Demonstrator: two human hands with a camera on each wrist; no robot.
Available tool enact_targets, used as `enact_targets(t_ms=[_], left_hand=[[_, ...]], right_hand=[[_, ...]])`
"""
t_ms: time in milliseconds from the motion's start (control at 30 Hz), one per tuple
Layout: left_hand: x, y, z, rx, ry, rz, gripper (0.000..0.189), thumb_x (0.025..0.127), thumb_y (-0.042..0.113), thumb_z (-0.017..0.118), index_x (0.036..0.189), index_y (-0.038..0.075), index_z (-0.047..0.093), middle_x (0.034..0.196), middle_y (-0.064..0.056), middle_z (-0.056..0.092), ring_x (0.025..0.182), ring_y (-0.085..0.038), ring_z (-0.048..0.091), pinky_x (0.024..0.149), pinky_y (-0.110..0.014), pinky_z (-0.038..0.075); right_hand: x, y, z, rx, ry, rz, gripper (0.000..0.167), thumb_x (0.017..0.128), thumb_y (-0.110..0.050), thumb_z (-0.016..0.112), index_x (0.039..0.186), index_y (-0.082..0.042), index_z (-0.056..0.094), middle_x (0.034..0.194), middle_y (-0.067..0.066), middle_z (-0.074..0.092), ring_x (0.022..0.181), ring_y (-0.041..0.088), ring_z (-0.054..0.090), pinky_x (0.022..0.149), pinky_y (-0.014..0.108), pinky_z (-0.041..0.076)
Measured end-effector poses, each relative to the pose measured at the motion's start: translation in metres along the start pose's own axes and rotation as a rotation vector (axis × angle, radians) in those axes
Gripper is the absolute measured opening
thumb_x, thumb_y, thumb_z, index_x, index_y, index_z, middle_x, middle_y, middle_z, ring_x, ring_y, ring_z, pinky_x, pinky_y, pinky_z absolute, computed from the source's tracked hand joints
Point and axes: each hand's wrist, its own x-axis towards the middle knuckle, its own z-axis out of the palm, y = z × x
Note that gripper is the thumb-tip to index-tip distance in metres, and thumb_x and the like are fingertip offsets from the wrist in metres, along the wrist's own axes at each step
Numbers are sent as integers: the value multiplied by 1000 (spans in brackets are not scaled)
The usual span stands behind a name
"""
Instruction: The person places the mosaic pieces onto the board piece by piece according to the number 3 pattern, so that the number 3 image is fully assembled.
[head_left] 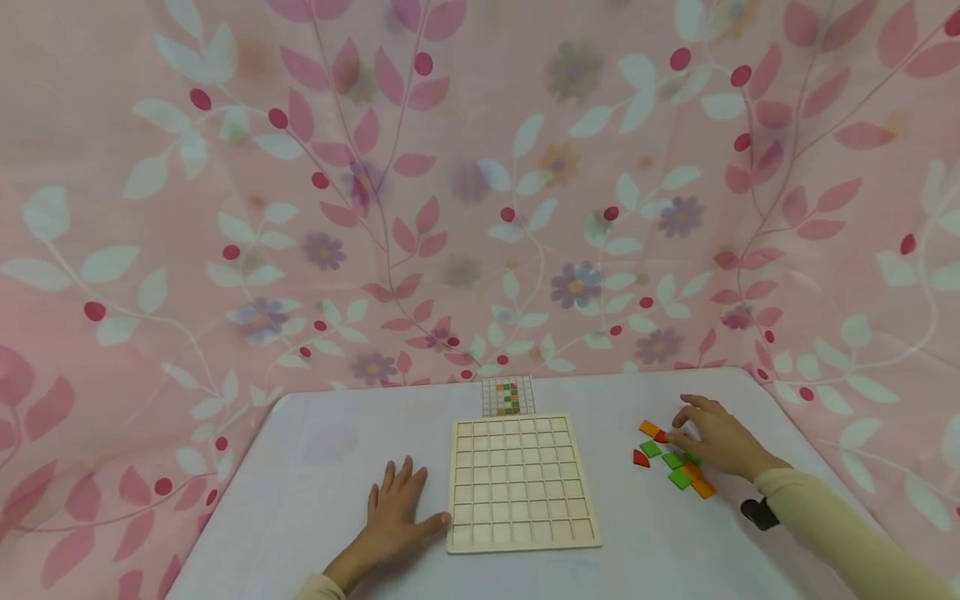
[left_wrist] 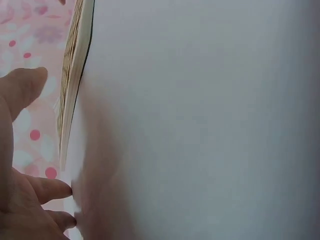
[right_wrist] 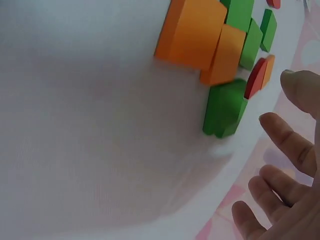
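My left hand (head_left: 393,517) rests on the table with its fingers spread, left of a pale wooden grid board (head_left: 517,485). Its thumb is at the board's left edge; whether they touch I cannot tell. Over a loose group of small coloured pieces hovers my right hand (head_left: 716,442), fingers loosely bent and holding nothing. Among these lie orange pieces (right_wrist: 192,32), green pieces (head_left: 680,478) and red pieces (head_left: 641,458). In the right wrist view, a dark green piece (right_wrist: 225,107) lies nearest below the fingers, apart from them.
Behind the board a small card (head_left: 508,396) shows a grid with a pattern of green and orange squares. A black object (head_left: 760,514) lies by the right sleeve. White cloth covers the table (head_left: 315,467), and a pink floral curtain (head_left: 465,208) hangs behind it.
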Motion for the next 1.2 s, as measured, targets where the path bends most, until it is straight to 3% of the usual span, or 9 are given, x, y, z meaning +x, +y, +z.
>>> enact_targets(t_ms=[200, 533, 767, 1000, 1200], left_hand=[[-12, 6, 12, -13, 16, 44, 92, 87, 51, 81, 155, -1, 48, 171, -33, 22, 160, -58, 1, 118, -84, -3], [-19, 16, 19, -17, -9, 69, 90, 85, 53, 82, 155, 5, 51, 172, -30, 24, 161, -58, 2, 114, -87, -7], [-19, 16, 21, -20, -10, 74, 89, 84, 52, 84, 154, 8, 52, 172, -29, 25, 160, -58, 4, 114, -87, -7], [-18, 14, 22, -20, -12, 73, 90, 85, 54, 82, 155, 8, 52, 173, -27, 24, 161, -56, 4, 115, -86, -8], [-16, 12, 22, -12, -13, 70, 90, 85, 55, 82, 155, 8, 52, 173, -27, 25, 161, -55, 5, 115, -86, -6]], right_hand=[[4, -4, 11, -52, 25, 24, 21, 95, -36, 79, 89, -18, 71, 144, 37, 56, 126, 60, 54, 96, 76, 50], [8, -5, 25, -33, 36, 69, 22, 95, -34, 79, 92, -14, 71, 139, 38, 59, 124, 59, 56, 96, 77, 49], [8, -3, 28, -35, 36, 72, 24, 93, -33, 81, 95, -12, 68, 129, 30, 66, 105, 45, 62, 88, 65, 57], [8, -6, 25, 4, 34, 62, 18, 93, -25, 81, 100, -11, 72, 137, 34, 61, 124, 57, 54, 101, 73, 50], [8, -8, 26, 65, 40, 23, 18, 91, -11, 79, 108, -7, 75, 138, 34, 60, 124, 57, 54, 101, 72, 50]])
